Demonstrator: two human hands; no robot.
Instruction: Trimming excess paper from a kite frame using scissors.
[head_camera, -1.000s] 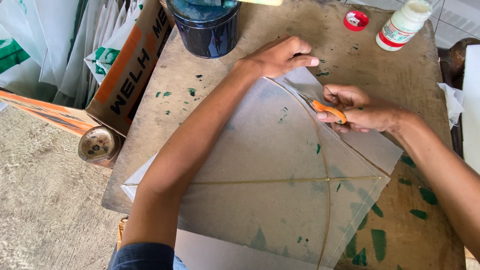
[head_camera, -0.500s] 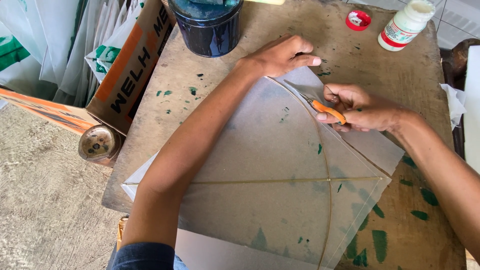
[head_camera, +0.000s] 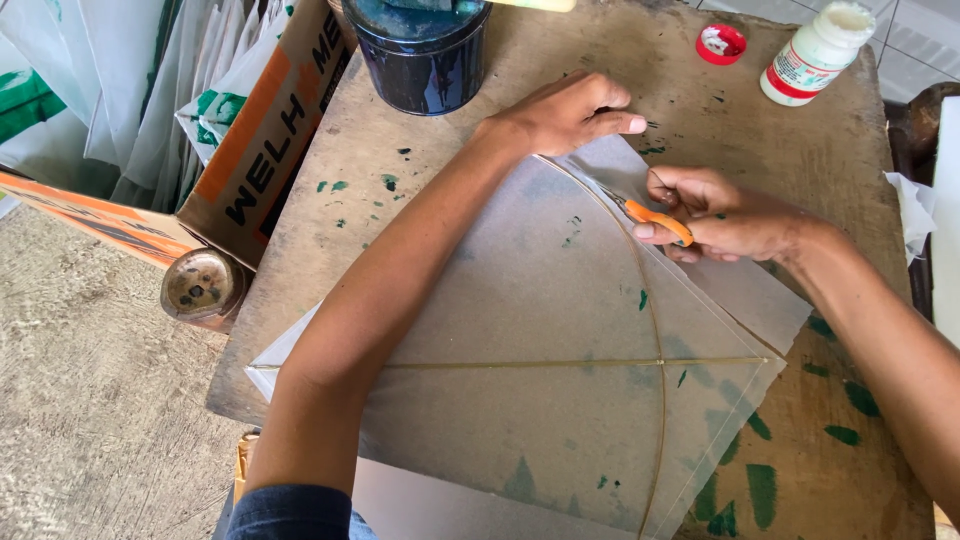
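Your left hand lies near the far edge of the tabletop, fingers curled and pressed down on the top corner of the kite; your right hand is closed around small orange scissors, blades at the kite's far right edge; the kite lies flat across the middle of the tabletop, its near corner hanging over the near edge; the thin sticks, one straight and one bowed, already sit on the translucent paper, so the frame looks done; trimming at the top corner seems under way, and the right-hand flap looks unfolded; a dark tin, a white glue bottle and its red cap stand along the far edge.
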